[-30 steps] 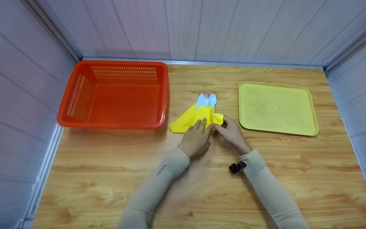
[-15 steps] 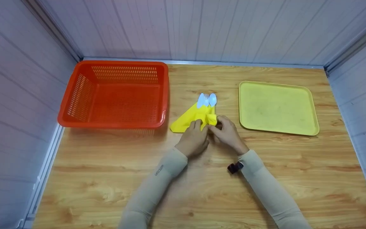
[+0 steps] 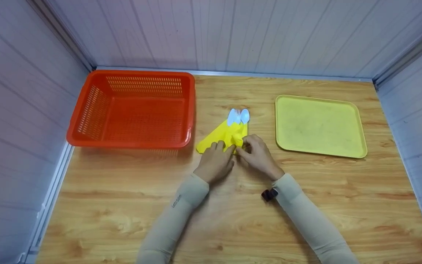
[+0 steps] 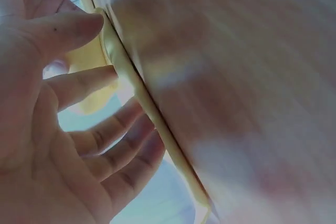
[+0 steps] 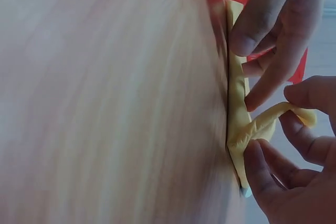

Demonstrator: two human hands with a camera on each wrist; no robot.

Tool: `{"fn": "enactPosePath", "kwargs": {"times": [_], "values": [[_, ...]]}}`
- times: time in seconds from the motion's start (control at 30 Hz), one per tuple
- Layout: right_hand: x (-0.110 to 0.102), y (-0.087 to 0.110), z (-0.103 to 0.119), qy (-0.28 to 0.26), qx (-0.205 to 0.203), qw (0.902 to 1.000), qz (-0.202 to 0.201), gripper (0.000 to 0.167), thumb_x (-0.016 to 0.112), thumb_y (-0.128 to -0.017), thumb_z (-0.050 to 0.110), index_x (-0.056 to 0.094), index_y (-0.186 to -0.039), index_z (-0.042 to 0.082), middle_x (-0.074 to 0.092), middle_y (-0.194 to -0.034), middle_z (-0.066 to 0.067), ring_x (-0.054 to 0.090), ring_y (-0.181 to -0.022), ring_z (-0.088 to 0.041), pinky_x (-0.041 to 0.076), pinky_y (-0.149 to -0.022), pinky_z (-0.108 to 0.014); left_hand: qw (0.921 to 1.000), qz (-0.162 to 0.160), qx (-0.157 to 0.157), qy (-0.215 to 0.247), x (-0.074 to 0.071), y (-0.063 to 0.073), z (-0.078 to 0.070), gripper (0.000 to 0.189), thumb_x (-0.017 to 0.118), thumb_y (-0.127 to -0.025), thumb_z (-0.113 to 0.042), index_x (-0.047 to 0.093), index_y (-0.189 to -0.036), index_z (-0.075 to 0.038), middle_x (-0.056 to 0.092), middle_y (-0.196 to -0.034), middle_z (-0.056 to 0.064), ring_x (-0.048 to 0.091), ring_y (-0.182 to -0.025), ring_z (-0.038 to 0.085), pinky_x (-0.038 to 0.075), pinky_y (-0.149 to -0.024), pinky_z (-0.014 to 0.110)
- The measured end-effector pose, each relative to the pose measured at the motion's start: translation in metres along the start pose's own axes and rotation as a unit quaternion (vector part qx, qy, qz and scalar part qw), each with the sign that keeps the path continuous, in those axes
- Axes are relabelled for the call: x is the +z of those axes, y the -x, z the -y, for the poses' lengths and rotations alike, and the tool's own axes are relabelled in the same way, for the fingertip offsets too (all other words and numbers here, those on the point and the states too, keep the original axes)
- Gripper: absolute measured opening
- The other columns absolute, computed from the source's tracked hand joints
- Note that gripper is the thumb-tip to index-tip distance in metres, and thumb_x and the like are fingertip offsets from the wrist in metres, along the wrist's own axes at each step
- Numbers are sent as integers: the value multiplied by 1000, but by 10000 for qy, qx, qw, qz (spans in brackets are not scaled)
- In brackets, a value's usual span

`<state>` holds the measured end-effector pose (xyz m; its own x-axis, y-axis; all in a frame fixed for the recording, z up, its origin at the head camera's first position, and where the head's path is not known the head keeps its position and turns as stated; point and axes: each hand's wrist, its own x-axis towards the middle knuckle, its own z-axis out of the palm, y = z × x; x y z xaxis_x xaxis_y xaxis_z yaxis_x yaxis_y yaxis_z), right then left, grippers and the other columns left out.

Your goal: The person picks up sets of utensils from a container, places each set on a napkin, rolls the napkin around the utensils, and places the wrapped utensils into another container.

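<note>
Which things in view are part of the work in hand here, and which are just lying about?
In the job:
yellow napkin, pinched by the right hand, touched by the left hand
knife, fork and spoon, partly covered by it

Seemingly lying about, untouched:
red basket
yellow tray

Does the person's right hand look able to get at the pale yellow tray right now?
Probably yes: the tray lies just to that side, and I see nothing standing between. The right hand pinches the yellow cloth, though, so it would likely need to let go first.
</note>
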<state>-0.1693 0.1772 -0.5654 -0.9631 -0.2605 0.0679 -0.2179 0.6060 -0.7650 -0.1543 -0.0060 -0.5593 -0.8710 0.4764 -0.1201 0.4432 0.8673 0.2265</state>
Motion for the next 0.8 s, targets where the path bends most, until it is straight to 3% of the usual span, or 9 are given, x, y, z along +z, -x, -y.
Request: {"fn": "enactPosePath", "kwargs": {"times": [0.23,0.5,0.63,0.73,0.8], "values": [[5,1,3,714,-483,9963,61,12,70,-93,15,62,-93,6,55,-101,-9,47,-93,-27,40,-77,-38,9987,219,-79,464,-7,3,3,43,58,-100,-32,61,-129,0,59,-118,13,55,-103,28,50,-91,43],[9,1,0,1182,-1201,9856,102,8,72,-91,11,67,-94,6,59,-112,-11,50,-101,-31,43,-86,-42,9993,48,-87,357,-7,8,9,38,58,-98,-28,66,-123,-1,56,-128,16,53,-109,34,51,-89,45],[9,1,0,1229,-1373,9828,123,6,72,-91,10,72,-95,5,60,-114,-14,51,-103,-33,43,-89,-44,9986,60,-248,456,-9,10,11,35,59,-98,-28,67,-116,1,57,-117,15,54,-100,31,52,-83,44],[8,1,1,1241,-1442,9817,129,5,72,-91,8,74,-95,5,60,-113,-15,52,-103,-34,43,-89,-45,9986,-139,-427,286,-9,13,9,38,61,-97,-29,64,-117,3,55,-113,16,53,-97,31,53,-79,43],[7,-1,1,1266,-1462,9810,141,4,73,-91,7,74,-94,5,60,-111,-15,52,-101,-33,43,-87,-45,9983,-403,-421,35,-9,15,6,44,63,-96,-29,61,-124,4,56,-119,18,54,-104,33,54,-81,43]]}}
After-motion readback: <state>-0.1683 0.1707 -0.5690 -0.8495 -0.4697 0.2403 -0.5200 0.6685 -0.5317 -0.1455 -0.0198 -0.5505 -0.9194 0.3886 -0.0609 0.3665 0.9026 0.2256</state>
